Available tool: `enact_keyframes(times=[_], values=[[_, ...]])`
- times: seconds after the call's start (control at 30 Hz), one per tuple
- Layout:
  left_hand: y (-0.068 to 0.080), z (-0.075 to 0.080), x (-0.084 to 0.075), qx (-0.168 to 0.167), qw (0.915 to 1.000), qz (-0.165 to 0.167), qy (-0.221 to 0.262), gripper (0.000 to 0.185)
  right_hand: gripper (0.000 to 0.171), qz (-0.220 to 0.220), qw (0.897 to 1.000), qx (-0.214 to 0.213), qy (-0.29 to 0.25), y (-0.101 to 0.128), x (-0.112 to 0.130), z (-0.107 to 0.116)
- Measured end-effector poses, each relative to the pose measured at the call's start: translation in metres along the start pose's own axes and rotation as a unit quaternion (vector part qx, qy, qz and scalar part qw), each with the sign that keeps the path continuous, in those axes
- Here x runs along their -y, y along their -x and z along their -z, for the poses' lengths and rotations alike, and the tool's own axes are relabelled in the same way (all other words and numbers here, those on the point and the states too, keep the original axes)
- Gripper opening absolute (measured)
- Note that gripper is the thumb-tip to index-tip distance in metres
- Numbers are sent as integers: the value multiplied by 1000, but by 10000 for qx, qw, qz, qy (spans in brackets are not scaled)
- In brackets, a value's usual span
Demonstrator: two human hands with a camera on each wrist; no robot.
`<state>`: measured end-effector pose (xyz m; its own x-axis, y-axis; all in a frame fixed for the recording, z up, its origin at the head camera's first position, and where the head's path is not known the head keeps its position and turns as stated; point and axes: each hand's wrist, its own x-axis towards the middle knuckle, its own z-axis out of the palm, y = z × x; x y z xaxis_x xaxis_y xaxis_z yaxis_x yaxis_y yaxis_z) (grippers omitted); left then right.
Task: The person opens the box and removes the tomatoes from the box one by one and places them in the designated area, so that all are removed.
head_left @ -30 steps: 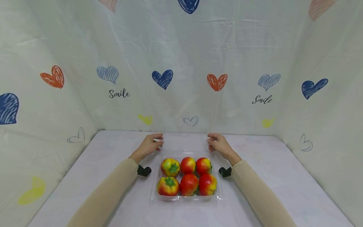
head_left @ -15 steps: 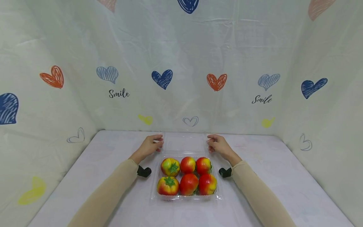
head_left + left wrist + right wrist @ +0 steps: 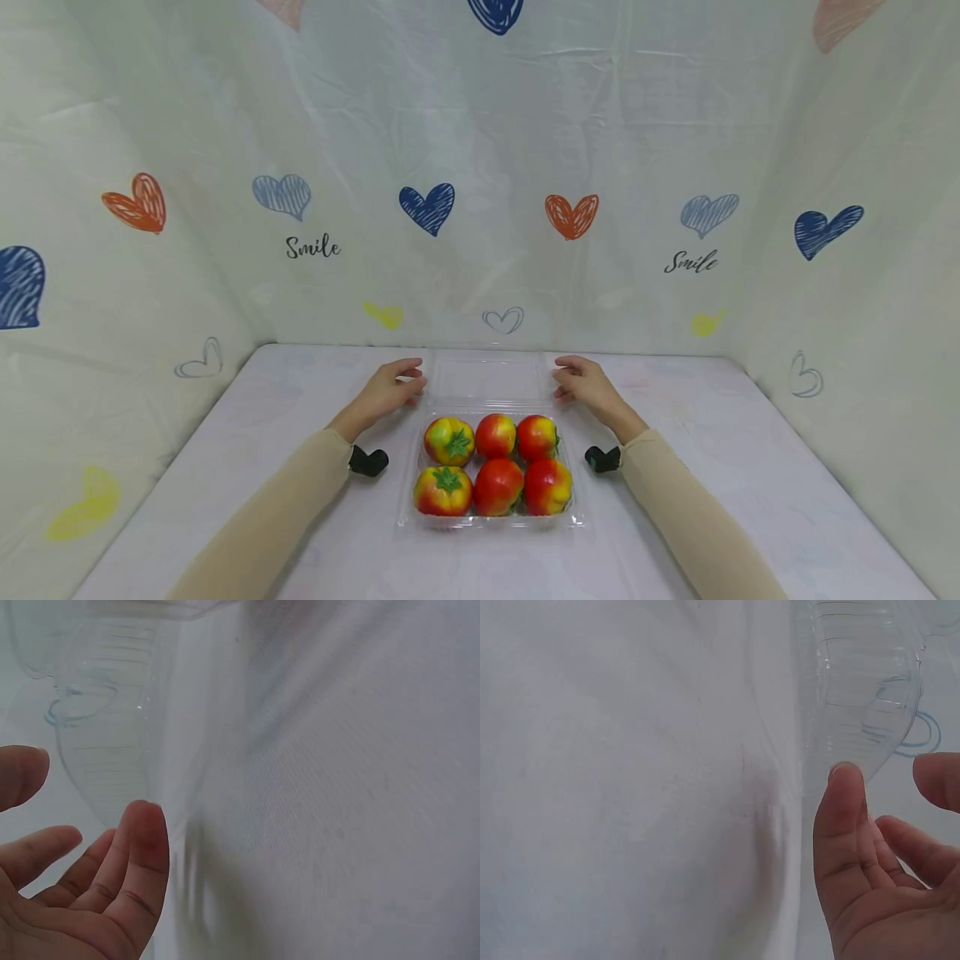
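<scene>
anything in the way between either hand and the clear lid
Nothing visible does. The left hand is at the left side of the clear lid, the right hand at its right, with no object between. The red-and-yellow fruit sits in the tray on the near side, out of both paths.

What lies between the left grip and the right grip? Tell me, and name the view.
The clear lid of the open box lies between the left grip and the right grip, beyond the fruit; the head view shows it.
</scene>
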<state>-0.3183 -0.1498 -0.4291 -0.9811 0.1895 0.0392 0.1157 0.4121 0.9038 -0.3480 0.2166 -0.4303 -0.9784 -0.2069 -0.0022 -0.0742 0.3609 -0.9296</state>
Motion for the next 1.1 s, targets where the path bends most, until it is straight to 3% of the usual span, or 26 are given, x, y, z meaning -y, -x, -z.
enact_keyframes(times=[0.47,0.77,1.1], values=[[46,9,-5,156,9974,-701,84,51,48,546,9973,-185,454,20,14,8],[68,7,-11,211,9985,-497,-88,54,44,775,9944,-209,694,33,20,6],[86,-4,-18,398,9968,-672,-166,53,41,965,9851,-277,1396,53,29,3]])
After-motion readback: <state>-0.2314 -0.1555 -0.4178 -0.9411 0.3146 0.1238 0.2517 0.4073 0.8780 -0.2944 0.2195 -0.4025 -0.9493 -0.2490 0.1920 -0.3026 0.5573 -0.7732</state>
